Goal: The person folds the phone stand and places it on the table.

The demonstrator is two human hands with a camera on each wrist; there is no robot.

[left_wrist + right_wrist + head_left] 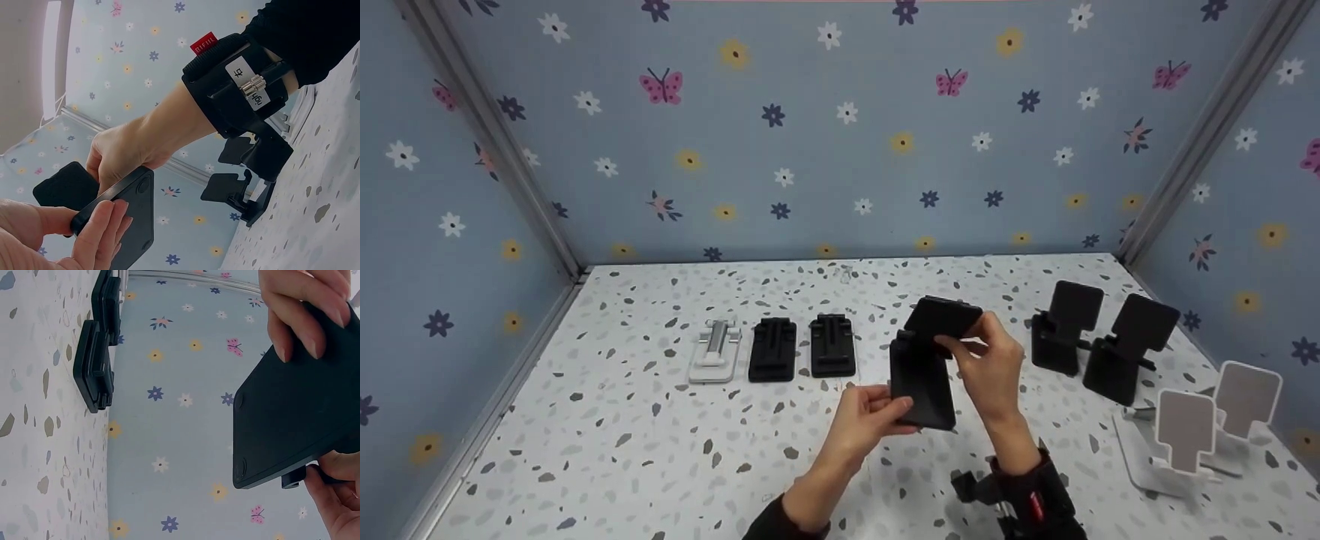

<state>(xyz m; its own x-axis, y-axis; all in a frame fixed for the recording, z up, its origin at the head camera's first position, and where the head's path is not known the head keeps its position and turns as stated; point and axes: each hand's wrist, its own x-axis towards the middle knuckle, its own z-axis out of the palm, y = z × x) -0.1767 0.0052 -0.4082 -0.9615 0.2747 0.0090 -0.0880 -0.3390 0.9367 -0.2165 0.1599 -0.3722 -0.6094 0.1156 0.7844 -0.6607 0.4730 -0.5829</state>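
1. Head view. Black folding stand (922, 390), unfolded, is held up in front of you above the speckled tabletop (607, 450), between your two hands. Your left hand (866, 418) grips the base at its near left corner, the thumb lying on the upper face. Your right hand (988, 369) pinches the lower right edge of the tilted upper plate (943, 316) between thumb and finger. To the left, in a row, lie a folded white stand (714, 352) and two folded black stands (772, 350). To the right stand two unfolded black stands (1132, 349) and, nearer you, two unfolded white stands (1185, 431). Behind runs a blue flowered wall (810, 150).

2. Left wrist view. Your left hand clasps the base, thumb on one side and fingers against the underside, where a round foot (144, 184) shows near a corner. Your right hand is beyond it, beside the upper plate; its fingertips are hidden here. A black wrist strap (208, 70) with a red tag (203, 43) circles your right wrist. Behind it you see the two unfolded black stands.

3. Right wrist view. The base fills the right side, underside towards you. Fingers of your left hand press across it at the upper right; your right hand, at the lower right, pinches beside a small hinge part (292, 478). At the left, the two folded black stands rest on the tabletop.
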